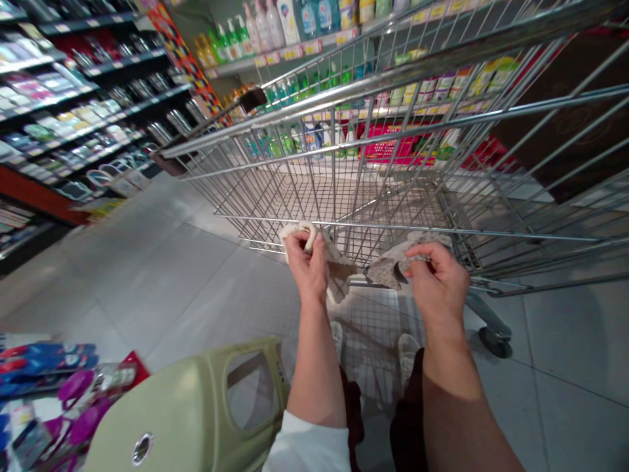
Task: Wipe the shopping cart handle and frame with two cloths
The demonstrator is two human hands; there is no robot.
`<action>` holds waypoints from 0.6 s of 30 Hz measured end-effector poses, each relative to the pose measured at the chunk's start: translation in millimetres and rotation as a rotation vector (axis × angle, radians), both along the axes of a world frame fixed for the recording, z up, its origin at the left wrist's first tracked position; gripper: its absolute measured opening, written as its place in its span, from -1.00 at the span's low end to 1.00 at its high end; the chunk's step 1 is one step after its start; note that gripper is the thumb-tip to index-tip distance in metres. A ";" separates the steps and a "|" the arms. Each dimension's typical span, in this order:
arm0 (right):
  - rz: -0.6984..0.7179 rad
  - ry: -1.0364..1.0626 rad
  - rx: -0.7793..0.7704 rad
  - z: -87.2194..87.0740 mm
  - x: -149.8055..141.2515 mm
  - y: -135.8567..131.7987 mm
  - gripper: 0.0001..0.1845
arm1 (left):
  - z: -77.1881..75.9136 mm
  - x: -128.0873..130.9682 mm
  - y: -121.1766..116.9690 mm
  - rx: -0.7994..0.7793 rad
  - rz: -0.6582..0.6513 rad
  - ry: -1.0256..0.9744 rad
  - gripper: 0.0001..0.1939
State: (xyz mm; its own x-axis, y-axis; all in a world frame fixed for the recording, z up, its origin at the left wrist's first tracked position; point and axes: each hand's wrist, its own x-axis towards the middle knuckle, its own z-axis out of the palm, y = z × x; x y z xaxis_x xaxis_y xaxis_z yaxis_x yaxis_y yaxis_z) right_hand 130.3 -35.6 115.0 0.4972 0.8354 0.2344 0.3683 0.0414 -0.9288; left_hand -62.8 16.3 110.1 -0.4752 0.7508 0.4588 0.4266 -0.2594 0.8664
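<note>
Pinching a cream cloth bag (339, 265) in both hands, low in the middle of the frame, just over the near rail of a wire shopping cart (344, 196). The left hand (307, 270) has its fingers (299, 244) curled closed around a looped fold, while the right hand (437, 282) holds a speckled grey stretch between its fingers (420, 252). Shelves of bottles (304, 23) line the top of the frame.

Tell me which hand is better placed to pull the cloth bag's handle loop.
Left, probably: the left hand has its fingers on the handle loop of the cloth bag, while the right hand pinches the bag's other edge.
</note>
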 end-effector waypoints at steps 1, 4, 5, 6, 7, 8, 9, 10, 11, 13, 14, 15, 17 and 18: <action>0.000 0.005 0.001 0.0 0.0 -0.2 -0.81 | -3.6 -0.4 2.3 -0.070 -0.023 0.003 -0.79; -0.002 0.004 0.001 -0.9 0.0 0.2 -0.80 | -12.2 -1.5 6.7 -0.239 -0.021 0.065 -0.82; -0.003 0.001 0.000 -1.3 0.0 0.6 -0.80 | -13.4 -2.1 7.1 -0.268 -0.016 0.095 -0.82; -0.003 -0.003 0.000 -1.7 -0.1 1.1 -0.80 | -13.6 -2.6 7.0 -0.287 -0.018 0.122 -0.82; -0.006 -0.005 0.002 -1.9 -0.3 1.6 -0.80 | -13.2 -3.1 6.7 -0.301 -0.021 0.149 -0.82; -0.011 -0.006 0.005 -1.9 -0.4 2.1 -0.80 | -12.4 -3.5 6.1 -0.310 -0.020 0.172 -0.82; -0.018 -0.004 0.010 -1.8 -0.5 2.4 -0.80 | -11.4 -3.6 5.3 -0.316 -0.016 0.191 -0.82; -0.026 0.000 0.015 -1.6 -0.5 2.6 -0.80 | -10.6 -3.3 4.5 -0.320 -0.008 0.205 -0.82; -0.035 0.005 0.018 -1.2 -0.3 2.7 -0.80 | -10.0 -2.7 3.5 -0.321 0.003 0.214 -0.82; -0.053 0.014 0.026 -0.7 1.0 2.6 -0.80 | -9.4 -0.6 0.7 -0.326 0.014 0.224 -0.82; -0.059 0.021 0.032 -0.6 2.1 2.7 -0.80 | -9.3 0.7 -1.2 -0.330 0.014 0.224 -0.82; -0.065 0.031 0.040 -0.7 3.6 2.9 -0.80 | -9.1 2.1 -3.5 -0.337 0.014 0.223 -0.82; -0.085 0.051 0.057 -0.9 7.3 4.1 -0.81 | -8.5 4.7 -8.8 -0.347 0.000 0.219 -0.83; -0.104 0.065 0.062 -0.9 9.4 5.1 -0.81 | -8.1 5.8 -11.6 -0.348 -0.017 0.219 -0.84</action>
